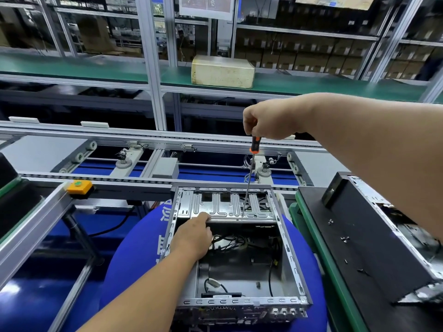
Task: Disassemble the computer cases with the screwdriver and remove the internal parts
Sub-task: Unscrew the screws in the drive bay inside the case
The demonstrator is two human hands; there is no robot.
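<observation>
An open metal computer case (pixel 291 259) lies on a blue round stool seat (pixel 134 255) in front of me. Its far half holds a silver drive cage (pixel 223 207); black cables (pixel 230 242) lie loose inside. My left hand (pixel 194 233) grips the cage's near edge, fingers curled over it. My right hand (pixel 268 121) is raised above the case and grips the top of a long screwdriver (pixel 250 176) with a black and orange handle. The shaft stands almost upright, its tip on the cage's right part.
A second case with a black panel (pixel 364 240) lies on the green-edged table at right, loose screws (pixel 345 238) on it. A conveyor frame (pixel 153 137) runs across behind. A yellow button box (pixel 79 186) sits at left. A beige box (pixel 223 71) stands on the far green shelf.
</observation>
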